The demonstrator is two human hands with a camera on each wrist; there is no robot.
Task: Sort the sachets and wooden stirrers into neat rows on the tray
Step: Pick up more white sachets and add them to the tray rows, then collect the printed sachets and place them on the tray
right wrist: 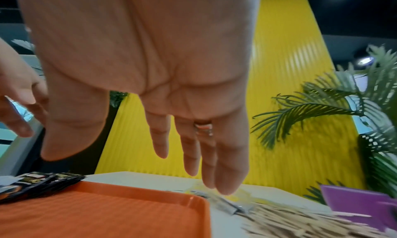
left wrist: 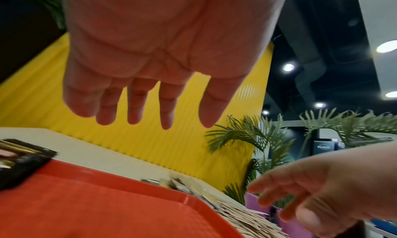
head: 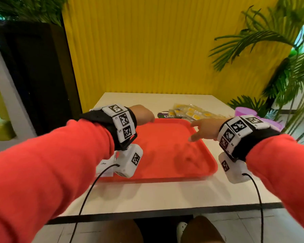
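Observation:
A red tray (head: 165,155) lies on the white table with its floor bare. Yellow sachets (head: 191,112) are piled on the table just beyond its far right corner. Dark sachets (right wrist: 36,184) overlap the tray's far left corner. Wooden stirrers (right wrist: 300,223) are heaped on the table right of the tray. My left hand (head: 144,114) hovers over the tray's far left part, fingers straight and empty. My right hand (head: 202,128) hovers over the tray's right edge, fingers spread and holding nothing.
A purple container (head: 247,112) stands at the table's right edge near the stirrers. Palm plants (head: 279,71) crowd the right side. A yellow ribbed wall (head: 147,50) backs the table. A white labelled packet (head: 104,165) lies at the tray's near left.

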